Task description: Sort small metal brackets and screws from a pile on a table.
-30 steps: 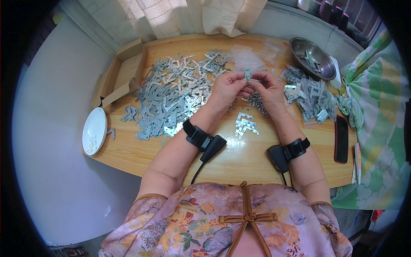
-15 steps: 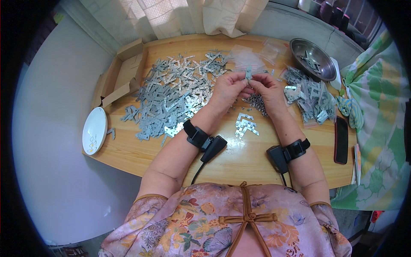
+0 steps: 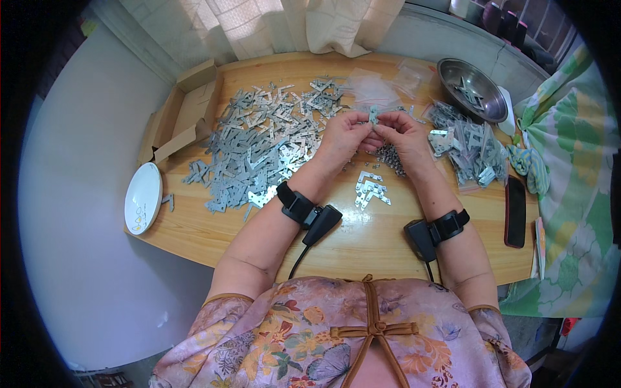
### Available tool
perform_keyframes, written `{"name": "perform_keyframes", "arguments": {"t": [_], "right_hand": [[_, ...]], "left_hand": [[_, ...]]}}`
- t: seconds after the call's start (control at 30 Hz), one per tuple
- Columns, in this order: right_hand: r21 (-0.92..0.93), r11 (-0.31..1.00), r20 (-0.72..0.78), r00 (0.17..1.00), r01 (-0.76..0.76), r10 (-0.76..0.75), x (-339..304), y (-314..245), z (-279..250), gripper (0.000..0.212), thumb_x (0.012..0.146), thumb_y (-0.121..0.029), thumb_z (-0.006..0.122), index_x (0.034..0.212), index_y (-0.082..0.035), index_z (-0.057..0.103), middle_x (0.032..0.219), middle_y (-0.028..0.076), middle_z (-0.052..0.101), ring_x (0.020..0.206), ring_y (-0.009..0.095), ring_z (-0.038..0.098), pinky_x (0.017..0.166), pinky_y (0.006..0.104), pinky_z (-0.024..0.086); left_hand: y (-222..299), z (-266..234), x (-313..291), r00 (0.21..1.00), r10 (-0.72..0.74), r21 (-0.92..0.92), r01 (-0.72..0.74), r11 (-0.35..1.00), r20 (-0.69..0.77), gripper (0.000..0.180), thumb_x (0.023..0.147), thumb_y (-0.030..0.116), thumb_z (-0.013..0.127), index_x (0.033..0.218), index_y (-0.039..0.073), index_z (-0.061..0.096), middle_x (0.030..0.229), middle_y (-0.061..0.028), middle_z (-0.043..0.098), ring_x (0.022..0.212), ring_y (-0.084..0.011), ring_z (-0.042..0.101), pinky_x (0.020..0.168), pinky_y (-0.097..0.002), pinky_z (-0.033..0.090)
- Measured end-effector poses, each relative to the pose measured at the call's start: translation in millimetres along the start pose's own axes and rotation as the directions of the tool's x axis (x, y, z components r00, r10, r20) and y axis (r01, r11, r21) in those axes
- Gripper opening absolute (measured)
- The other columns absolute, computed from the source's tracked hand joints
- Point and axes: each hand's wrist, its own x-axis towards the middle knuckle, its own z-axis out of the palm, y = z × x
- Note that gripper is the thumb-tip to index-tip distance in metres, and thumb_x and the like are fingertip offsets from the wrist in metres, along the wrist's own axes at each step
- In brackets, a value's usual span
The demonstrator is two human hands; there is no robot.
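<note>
Both hands meet over the table with fingertips closed around one small grey metal corner bracket [image 3: 373, 115], whose holed arm sticks up between them. My left hand [image 3: 344, 137] pinches it from the left, and my right hand [image 3: 407, 136] pinches it from the right. Fingers hide its lower part. Just below my right hand lies a heap of small metal screws [image 3: 389, 155], partly covered by that hand. Nearer me rests a small group of L-shaped corner brackets [image 3: 372, 191]. Left of my left hand spreads a big loose pile of corner brackets [image 3: 259, 145].
An open cardboard box [image 3: 187, 110] and a white plate [image 3: 143, 197] flank the pile on the left. Transparent bags [image 3: 374, 90] lie at the back. To the right are a steel bowl [image 3: 497, 103] holding metal pieces, filled bags of brackets [image 3: 480, 155] and a phone [image 3: 515, 212].
The bracket between my fingertips has shifted slightly and more of it is covered by my fingers. My arms and the things on the table stay in place.
</note>
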Motion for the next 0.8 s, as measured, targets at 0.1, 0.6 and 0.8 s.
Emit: {"name": "perform_keyframes", "arguments": {"t": [0.1,0.6,0.8], "right_hand": [[-0.002,1.0,0.0,1.0,-0.001,0.001,1,1,-2,0.022,0.075,-0.004,0.064,0.096,0.0,0.057,0.083,0.003,0.059,0.075,0.009,0.054,0.068,0.0205,0.044],[-0.243,0.966,0.185,0.982,0.083,-0.038,-3,4,5,0.028,0.07,0.0,0.066,0.096,-0.002,0.057,0.08,0.003,0.059,0.076,0.009,0.056,0.067,0.021,0.045],[-0.202,0.974,0.073,0.994,0.099,-0.086,-1,2,3,0.034,0.069,-0.001,0.066,0.101,-0.003,0.055,0.079,0.002,0.058,0.071,0.008,0.054,0.065,0.0206,0.043]], "left_hand": [[-2,-1,1,1.0,0.01,0.001,-0.01,1.0,0.007,0.018,0.088,0.008,0.045,0.102,0.001,0.053,0.084,-0.0113,0.062,0.071,-0.0178,0.063,0.062,-0.025,0.052],[-12,-24,9,0.985,0.147,0.259,-0.119,0.958,-0.089,0.022,0.084,0.024,0.055,0.078,0.003,0.059,0.071,-0.0048,0.061,0.058,-0.0108,0.057,0.052,-0.0219,0.048],[-4,-17,6,0.987,0.06,0.041,-0.055,0.998,-0.147,0.016,0.084,0.018,0.055,0.08,0.002,0.059,0.074,-0.0067,0.062,0.062,-0.0131,0.059,0.056,-0.0234,0.049]]}}
